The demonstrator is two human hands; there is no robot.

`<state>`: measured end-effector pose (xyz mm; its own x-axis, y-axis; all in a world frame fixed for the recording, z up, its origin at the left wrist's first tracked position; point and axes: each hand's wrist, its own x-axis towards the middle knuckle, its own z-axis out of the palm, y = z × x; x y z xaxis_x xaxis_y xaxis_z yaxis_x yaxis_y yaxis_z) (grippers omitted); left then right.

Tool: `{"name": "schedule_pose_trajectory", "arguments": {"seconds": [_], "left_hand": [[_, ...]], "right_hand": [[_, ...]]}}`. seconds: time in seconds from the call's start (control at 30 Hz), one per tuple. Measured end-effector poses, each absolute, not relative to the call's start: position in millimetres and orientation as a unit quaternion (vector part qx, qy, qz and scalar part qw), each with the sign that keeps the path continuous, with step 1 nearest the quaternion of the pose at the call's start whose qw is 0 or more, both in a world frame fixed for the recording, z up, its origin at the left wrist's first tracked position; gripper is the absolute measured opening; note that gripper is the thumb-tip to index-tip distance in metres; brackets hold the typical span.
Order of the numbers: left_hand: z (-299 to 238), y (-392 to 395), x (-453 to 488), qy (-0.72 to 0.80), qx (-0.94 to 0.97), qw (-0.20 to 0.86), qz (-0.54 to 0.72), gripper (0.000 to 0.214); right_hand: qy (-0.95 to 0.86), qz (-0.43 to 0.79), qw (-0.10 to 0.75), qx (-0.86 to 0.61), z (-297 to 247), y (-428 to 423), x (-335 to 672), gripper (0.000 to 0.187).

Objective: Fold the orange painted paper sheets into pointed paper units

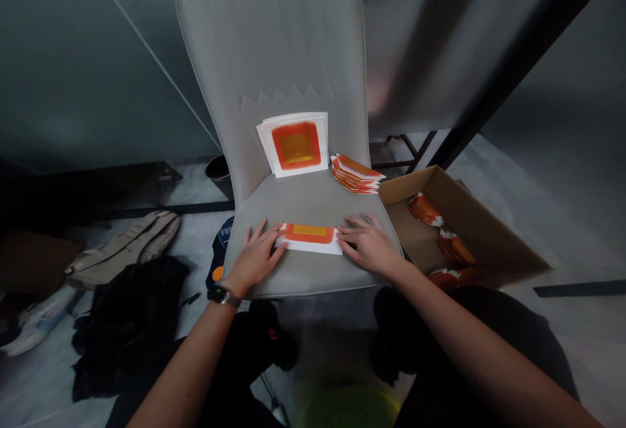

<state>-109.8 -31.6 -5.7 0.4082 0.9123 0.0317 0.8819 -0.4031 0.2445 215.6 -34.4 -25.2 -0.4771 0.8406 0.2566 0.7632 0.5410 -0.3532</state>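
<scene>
A folded white sheet with an orange and yellow print [309, 237] lies flat on the grey chair seat [303, 199]. My left hand [255, 257] rests flat at its left end, fingers stretched out and touching the paper's edge. At its right end my right hand [369, 243] lies flat too, fingertips on the paper. A stack of unfolded printed sheets [296, 143] leans against the chair back. Beside it on the seat sits a pile of folded sheets [356, 174].
An open cardboard box [493, 232] with more folded orange sheets stands on the floor at the right. A beige backpack [128, 244], dark clothing [122, 317] and a shoe [34, 327] lie on the floor at the left. A dark table leg [508, 62] slants behind.
</scene>
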Motion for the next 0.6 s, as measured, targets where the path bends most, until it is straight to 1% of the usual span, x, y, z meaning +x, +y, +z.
{"name": "schedule_pose_trajectory", "arguments": {"seconds": [0.2, 0.33, 0.4, 0.5, 0.6], "left_hand": [[3.0, -12.9, -117.2, 0.550, 0.830, 0.058, 0.069, 0.036], [5.2, 0.4, -109.8, 0.577, 0.809, -0.004, 0.116, 0.029], [4.7, 5.1, -98.3, 0.569, 0.807, -0.011, 0.156, 0.025], [2.1, 9.7, -77.3, 0.524, 0.829, 0.027, 0.193, 0.022], [-2.3, 14.0, -62.7, 0.466, 0.862, 0.099, 0.173, 0.020]], "right_hand": [[-0.874, 0.112, 0.114, -0.460, -6.0, -35.7, 209.8, 0.027], [-0.854, 0.143, 0.108, -0.488, -1.2, -30.7, 205.8, 0.030], [-0.845, 0.147, 0.114, -0.501, -0.1, -26.2, 202.8, 0.028], [-0.838, 0.144, 0.130, -0.511, 1.0, -19.7, 197.7, 0.021], [-0.835, 0.146, 0.154, -0.507, 0.7, -15.4, 193.1, 0.016]]}}
